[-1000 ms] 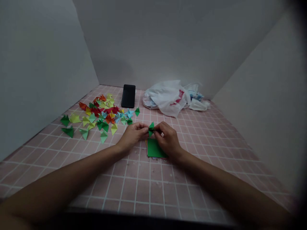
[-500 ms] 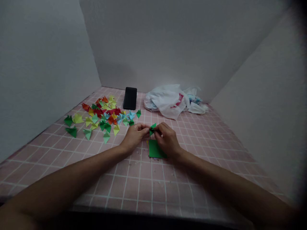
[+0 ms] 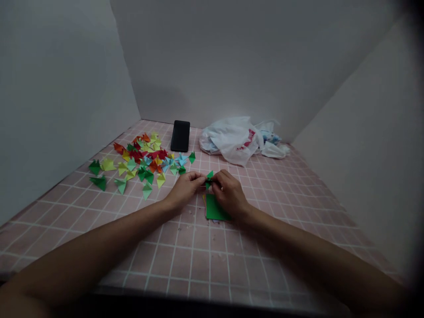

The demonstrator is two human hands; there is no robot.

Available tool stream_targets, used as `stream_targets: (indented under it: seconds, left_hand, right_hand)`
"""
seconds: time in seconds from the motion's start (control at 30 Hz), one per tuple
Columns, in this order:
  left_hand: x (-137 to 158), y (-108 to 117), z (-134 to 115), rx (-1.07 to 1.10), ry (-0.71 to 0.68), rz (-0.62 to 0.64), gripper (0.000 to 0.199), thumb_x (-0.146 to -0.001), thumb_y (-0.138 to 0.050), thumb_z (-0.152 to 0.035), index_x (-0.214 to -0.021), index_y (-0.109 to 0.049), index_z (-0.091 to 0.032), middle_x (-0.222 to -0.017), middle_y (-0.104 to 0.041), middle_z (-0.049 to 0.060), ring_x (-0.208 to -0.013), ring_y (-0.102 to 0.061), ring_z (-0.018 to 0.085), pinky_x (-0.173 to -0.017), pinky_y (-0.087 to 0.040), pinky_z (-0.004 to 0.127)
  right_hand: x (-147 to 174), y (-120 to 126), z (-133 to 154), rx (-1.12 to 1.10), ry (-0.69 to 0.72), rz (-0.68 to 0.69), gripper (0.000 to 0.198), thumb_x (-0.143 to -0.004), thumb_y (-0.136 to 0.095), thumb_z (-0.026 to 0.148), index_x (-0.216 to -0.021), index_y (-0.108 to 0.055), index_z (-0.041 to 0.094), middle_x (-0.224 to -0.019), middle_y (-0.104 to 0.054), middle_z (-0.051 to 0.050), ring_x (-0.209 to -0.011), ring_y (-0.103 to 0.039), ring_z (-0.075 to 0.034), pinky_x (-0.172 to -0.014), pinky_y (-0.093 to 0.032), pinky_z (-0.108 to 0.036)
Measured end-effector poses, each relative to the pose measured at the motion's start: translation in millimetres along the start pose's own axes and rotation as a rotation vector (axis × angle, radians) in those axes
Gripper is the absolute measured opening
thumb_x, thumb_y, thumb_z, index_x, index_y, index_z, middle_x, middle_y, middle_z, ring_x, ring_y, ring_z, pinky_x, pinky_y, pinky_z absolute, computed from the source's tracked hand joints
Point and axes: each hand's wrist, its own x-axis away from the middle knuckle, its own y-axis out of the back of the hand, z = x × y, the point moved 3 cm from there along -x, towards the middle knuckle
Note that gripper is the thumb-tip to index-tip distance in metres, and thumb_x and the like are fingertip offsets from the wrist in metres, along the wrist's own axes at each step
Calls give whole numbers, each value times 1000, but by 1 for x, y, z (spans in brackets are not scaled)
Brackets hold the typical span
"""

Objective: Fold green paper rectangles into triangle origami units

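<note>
A small folded green origami piece (image 3: 209,180) is pinched between my two hands, above the table. My left hand (image 3: 187,187) grips its left side with thumb and fingertips. From the right, my right hand (image 3: 229,191) holds it with thumb and index finger, the other fingers curled. Just below lies a stack of square origami paper (image 3: 216,208), its top sheet green, with edges of other colours peeking out at the left and bottom. My right hand covers the stack's right part. Finer folds of the held piece are hidden by the fingers.
To the left spreads a group of folded paper pieces (image 3: 145,174) in red, orange, yellow, green and blue. A black phone (image 3: 180,136) lies at the back, beside a white plastic bag (image 3: 228,139). Walls border the pink checked tablecloth (image 3: 172,260) at the left, back and right.
The green origami piece has turned slightly in my fingers and shifted a little to the left. Both hands keep their hold. The rest of the table looks the same.
</note>
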Motion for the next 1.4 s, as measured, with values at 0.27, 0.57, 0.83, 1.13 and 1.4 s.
stream_targets:
  seconds: [0.27, 0.57, 0.83, 1.13, 1.4]
  left_hand:
    - [-2, 1, 1, 38, 2, 24, 34, -62, -90, -39, -74, -71, -14, -78, -67, 1, -75, -62, 12, -80, -51, 27]
    - [-8, 9, -1, -58, -8, -53, 32, -58, -89, -39, -67, -70, -14, -71, -67, 1, -69, -61, 13, -72, -48, 27]
    - [-16, 20, -5, -15, -87, -243, 24, -66, -80, -32, -69, -64, -15, -73, -62, 0, -71, -60, 12, -73, -52, 28]
    - [-14, 25, -15, 13, -194, -344, 21, -70, -75, -26, -83, -62, -17, -79, -64, -1, -71, -60, 12, -67, -52, 25]
    - [-15, 28, -18, -62, -225, -375, 19, -72, -72, -27, -84, -61, -18, -80, -63, 0, -68, -58, 12, -61, -48, 23]
  right_hand:
    - [-2, -4, -3, -6, 7, 2, 19, -83, -48, 5, -77, -47, 23, -80, -54, -3, -72, -51, -20, -66, -38, -31]
    - [-9, -11, -6, -21, -2, 63, 18, -85, -49, 6, -77, -49, 23, -81, -55, -4, -73, -54, -20, -67, -40, -31]
    - [-26, -23, -22, -34, -27, 145, 17, -86, -53, 5, -80, -56, 21, -84, -59, -3, -78, -57, -20, -72, -42, -30]
    - [-54, -47, -40, 75, -28, 346, 17, -88, -55, 5, -84, -66, 17, -89, -63, -6, -83, -59, -19, -76, -43, -29]
    - [-65, -53, -45, 101, -7, 444, 18, -85, -57, 3, -79, -68, 16, -87, -65, -5, -79, -57, -17, -74, -40, -27]
